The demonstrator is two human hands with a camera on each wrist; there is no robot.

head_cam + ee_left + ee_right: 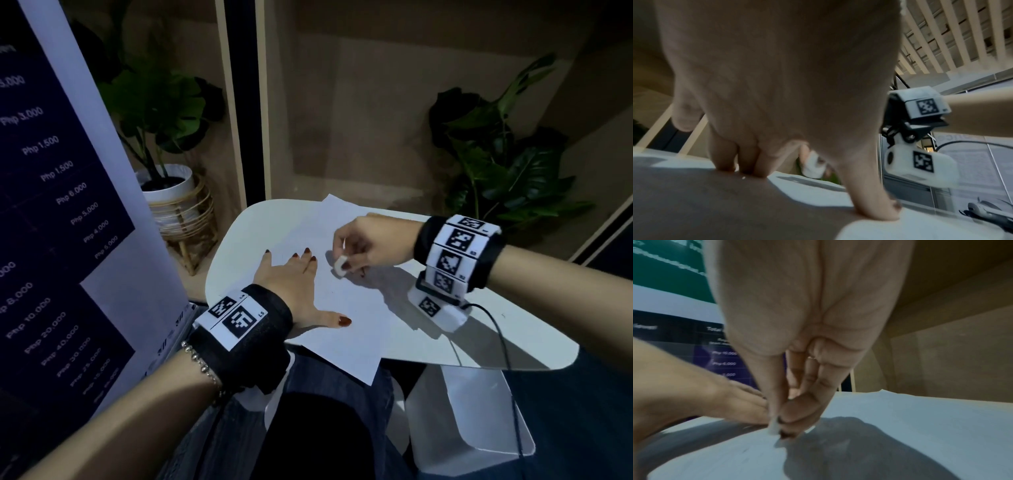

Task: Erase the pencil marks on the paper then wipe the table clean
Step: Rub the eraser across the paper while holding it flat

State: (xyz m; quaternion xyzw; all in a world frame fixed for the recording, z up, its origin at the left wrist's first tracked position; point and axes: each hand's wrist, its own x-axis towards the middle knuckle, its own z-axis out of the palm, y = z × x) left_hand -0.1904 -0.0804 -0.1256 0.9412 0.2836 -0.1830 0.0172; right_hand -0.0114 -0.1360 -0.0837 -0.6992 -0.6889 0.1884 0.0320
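While the left hand (291,281) lies flat with its fingers (306,255) straight and spread, the thumb reaching out to the side, it presses the sheet of paper (346,315) down onto the white table (513,346). The left wrist view shows the same thing from beneath the palm: the fingertips (748,168) and the thumb tip bear on the sheet.

Just beside those fingertips, on the thumb side, the right hand (370,246) pinches a small white eraser (340,266) between its thumb and curled fingers. The lower corner of the eraser looks to be touching the paper, though the right wrist view is too blurred to be sure; there the eraser (773,426) appears only as a pale sliver at the fingertips (795,415), right at the surface of the sheet. A few faint pencil marks (330,293) lie on the paper below the eraser, nearer the person than the fingertips.

The paper sits askew, one corner overhanging the table's near edge by the left wrist and the opposite corner reaching past the far edge beyond the fingers. Two potted plants (161,113) stand behind the table, and a dark price board (51,205) rises beside the left arm.
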